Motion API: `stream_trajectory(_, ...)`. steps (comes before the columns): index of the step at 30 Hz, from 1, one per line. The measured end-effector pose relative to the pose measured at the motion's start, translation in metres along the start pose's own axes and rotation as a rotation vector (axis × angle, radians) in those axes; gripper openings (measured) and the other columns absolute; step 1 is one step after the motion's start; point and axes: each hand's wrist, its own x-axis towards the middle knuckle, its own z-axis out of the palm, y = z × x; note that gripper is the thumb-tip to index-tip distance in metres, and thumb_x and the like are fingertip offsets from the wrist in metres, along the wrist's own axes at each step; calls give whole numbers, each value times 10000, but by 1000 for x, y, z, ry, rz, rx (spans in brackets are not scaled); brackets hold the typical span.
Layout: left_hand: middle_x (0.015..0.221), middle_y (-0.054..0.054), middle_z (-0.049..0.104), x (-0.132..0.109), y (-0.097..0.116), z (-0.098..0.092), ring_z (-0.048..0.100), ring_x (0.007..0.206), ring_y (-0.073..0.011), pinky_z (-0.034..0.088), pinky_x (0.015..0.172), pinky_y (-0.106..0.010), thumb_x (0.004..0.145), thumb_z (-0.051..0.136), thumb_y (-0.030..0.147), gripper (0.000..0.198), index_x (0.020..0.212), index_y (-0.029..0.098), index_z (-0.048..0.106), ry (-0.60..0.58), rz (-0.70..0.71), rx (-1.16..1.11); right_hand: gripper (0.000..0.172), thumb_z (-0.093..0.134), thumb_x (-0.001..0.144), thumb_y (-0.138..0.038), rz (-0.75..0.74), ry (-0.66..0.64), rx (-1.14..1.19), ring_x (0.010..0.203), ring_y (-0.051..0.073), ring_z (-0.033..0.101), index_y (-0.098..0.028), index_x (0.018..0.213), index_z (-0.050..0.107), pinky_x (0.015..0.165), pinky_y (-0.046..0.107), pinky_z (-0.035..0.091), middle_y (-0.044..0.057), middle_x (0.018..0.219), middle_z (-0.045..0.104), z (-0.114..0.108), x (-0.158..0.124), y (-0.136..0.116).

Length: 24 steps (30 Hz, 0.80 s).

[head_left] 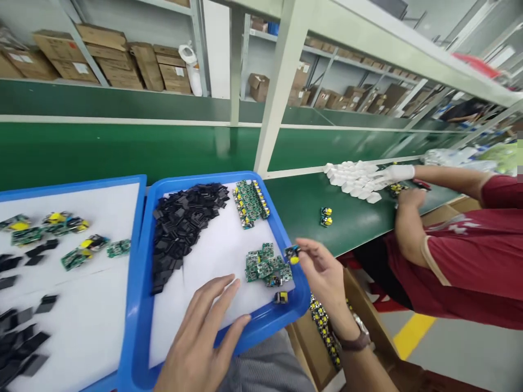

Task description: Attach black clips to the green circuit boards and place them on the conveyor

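Between the thumb and fingers of my right hand [324,277] is a small circuit board [292,254] with a yellow part, held over the right rim of a blue tray [141,326]. My left hand [204,332] hovers above the tray's near side, fingers spread and nothing in them. Inside the tray, a loose heap of green circuit boards [265,265] lies near my right hand, and one board with a yellow part [281,297] sits apart below it. Neat rows of boards [250,202] stand at the far right corner. Black flat pieces [183,223] are piled along the left.
A second blue tray [134,218] on the left holds boards and black pieces. Two boards [326,216] and white blocks [353,179] rest on the green bench [298,196]. A co-worker in a red shirt [469,245] works at right. Below, a cardboard box [310,348] contains boards. A post [278,87] rises behind.
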Motion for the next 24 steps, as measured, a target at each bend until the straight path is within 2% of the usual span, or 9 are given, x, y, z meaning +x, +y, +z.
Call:
stream_trajectory(4,1501,-75,492,-11,-21,7,451,1417,-177,351,1233,-300,1074,563,333,447,1491,185,497,-122,61,123,312,515,1008,-321,-49,85,-285,797,207,666,-113,1068,740,788,404,596,122,937,718,-33,41,81)
stream_trajectory(5,1515,-63,484,-14,-24,9,445,1423,-176,362,1227,-307,1083,541,361,448,1498,203,487,-136,45,147,356,486,1018,-341,-75,81,-343,860,236,659,-106,1063,749,846,451,582,138,959,713,-38,49,95)
stream_trajectory(7,1546,-49,465,-16,-26,15,442,1433,-187,407,1205,-345,1094,504,393,451,1514,233,471,-156,20,193,425,474,1032,-409,-119,77,-462,1112,321,605,-103,1122,754,1023,575,489,184,1160,690,-44,61,112)
stream_trajectory(9,1564,-62,460,-13,-26,21,472,1417,-217,484,1148,-396,1098,472,399,454,1521,233,474,-135,38,260,557,527,1017,-531,-144,54,-553,1353,404,453,-95,1324,688,1133,667,354,217,1442,560,-45,72,123)
stream_trajectory(12,1586,-110,451,-2,-26,29,545,1361,-272,581,1033,-441,1077,472,367,473,1517,196,508,-102,110,387,868,584,943,-710,-173,-41,-606,1483,438,327,-67,1522,519,1175,672,320,253,1611,377,-46,92,140)
stream_trajectory(16,1639,-137,404,10,-26,42,535,1399,-344,584,1036,-487,1021,516,250,473,1484,160,563,-184,161,439,803,421,1030,-699,-226,-74,-582,1325,369,534,-5,1395,591,1130,573,436,284,1398,577,-48,120,163)
stream_trajectory(20,1518,-223,521,17,-18,53,544,1389,-371,559,1058,-517,1014,471,136,425,1415,53,585,-320,108,399,646,443,1061,-603,-315,-19,-544,1203,407,591,-26,1260,656,1012,657,466,282,1260,644,-39,130,144)
stream_trajectory(22,1441,-241,558,22,-10,54,651,1229,-355,612,938,-492,994,446,80,387,1341,47,612,-372,-35,365,482,515,1069,-473,-429,-65,-477,1251,342,580,-68,1299,639,1069,578,478,227,1309,636,-25,125,113)
stream_trajectory(24,1393,-213,564,28,-2,50,706,1043,-300,633,825,-453,883,353,-72,498,1274,78,623,-429,-170,335,375,558,1066,-366,-554,-156,-392,1267,258,581,-97,1319,625,1102,457,498,183,1329,630,-6,117,75)
